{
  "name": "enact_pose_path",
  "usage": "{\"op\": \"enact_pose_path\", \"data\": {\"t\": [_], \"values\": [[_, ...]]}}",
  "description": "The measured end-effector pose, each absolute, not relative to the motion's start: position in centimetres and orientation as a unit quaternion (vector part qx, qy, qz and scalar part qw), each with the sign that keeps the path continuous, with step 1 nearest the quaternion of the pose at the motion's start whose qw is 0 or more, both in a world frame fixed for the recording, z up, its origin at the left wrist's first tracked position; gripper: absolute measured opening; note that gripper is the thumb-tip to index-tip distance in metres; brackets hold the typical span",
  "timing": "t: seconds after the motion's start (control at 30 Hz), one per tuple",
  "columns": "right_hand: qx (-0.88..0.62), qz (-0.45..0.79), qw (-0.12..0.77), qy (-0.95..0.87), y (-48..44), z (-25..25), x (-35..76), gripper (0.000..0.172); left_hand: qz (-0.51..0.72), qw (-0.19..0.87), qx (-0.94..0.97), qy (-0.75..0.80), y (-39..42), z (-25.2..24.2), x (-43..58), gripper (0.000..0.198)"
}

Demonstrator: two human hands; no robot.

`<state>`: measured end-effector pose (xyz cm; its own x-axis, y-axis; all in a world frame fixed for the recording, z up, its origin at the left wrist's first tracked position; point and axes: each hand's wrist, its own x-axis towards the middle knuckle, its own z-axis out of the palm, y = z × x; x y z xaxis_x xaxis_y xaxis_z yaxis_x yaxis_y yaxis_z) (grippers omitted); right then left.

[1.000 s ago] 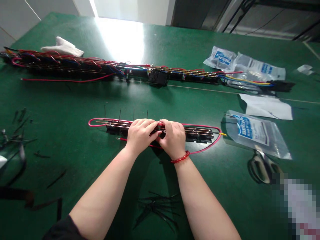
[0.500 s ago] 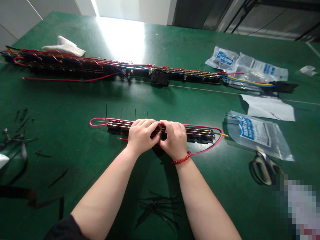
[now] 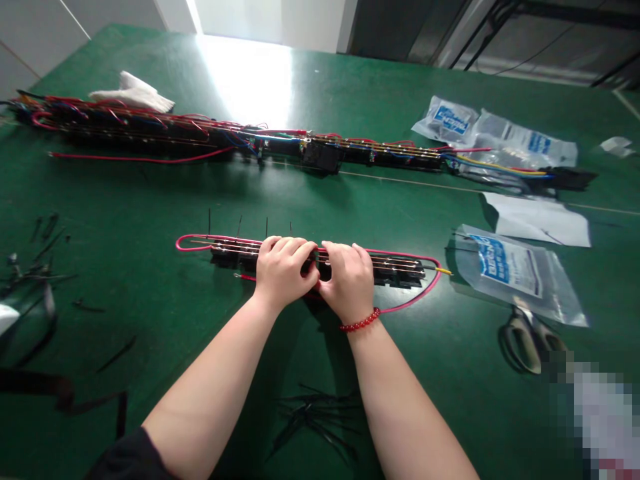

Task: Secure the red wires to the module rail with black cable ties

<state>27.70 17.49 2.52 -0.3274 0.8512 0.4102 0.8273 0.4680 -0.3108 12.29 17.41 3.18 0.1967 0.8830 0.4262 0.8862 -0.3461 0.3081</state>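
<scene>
A short black strip assembly point(image 3: 400, 272) with thin copper-coloured rods lies across the green table in front of me. A red wire point(image 3: 411, 303) loops around both of its ends. My left hand point(image 3: 286, 272) is closed over the middle of the strip, fingers on the far side and thumb on the near side. Close beside it, my right hand point(image 3: 347, 275) grips the strip the same way, with a red bead bracelet point(image 3: 361, 324) at the wrist. The thumbs nearly meet. Thin black tie ends stick up behind the strip. What lies under my fingers is hidden.
Behind lies a longer wired assembly point(image 3: 280, 141). At right are a labelled plastic bag point(image 3: 555, 280), scissors point(image 3: 523, 341), a white paper point(image 3: 540, 220) and more bags point(image 3: 520, 137). Loose black cable ties point(image 3: 313, 417) lie nearest me. A white cloth point(image 3: 134, 93) sits far left.
The short strip assembly has shifted slightly left along with its red wire. Both hands keep nearly the same grip.
</scene>
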Motion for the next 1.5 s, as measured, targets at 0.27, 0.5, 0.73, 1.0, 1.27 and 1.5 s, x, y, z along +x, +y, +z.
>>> {"op": "enact_pose_path", "data": {"t": [0.27, 0.5, 0.73, 1.0, 1.27, 1.5], "values": [[-0.564, -0.014, 0.262, -0.783, 17.34, 2.35, 27.59, 0.039, -0.272, -0.002, -0.751, -0.601, 17.32, 3.28, 12.24, 0.024], [-0.574, 0.004, 0.272, -0.773, 17.56, 2.17, 27.79, 0.046, -0.255, -0.002, -0.738, -0.624, 17.15, 3.64, 11.96, 0.024], [-0.575, 0.016, 0.284, -0.767, 17.72, 2.15, 27.77, 0.035, -0.256, -0.017, -0.756, -0.602, 17.33, 3.57, 11.83, 0.025], [-0.581, 0.004, 0.278, -0.765, 17.56, 2.34, 27.84, 0.032, -0.25, -0.018, -0.756, -0.605, 17.37, 3.6, 11.88, 0.025], [-0.58, 0.007, 0.282, -0.764, 17.54, 2.33, 27.74, 0.031, -0.248, -0.015, -0.758, -0.603, 17.4, 3.66, 11.81, 0.025], [-0.579, 0.008, 0.276, -0.767, 17.55, 2.35, 27.66, 0.031, -0.255, -0.006, -0.757, -0.601, 17.52, 3.37, 11.74, 0.028]]}}
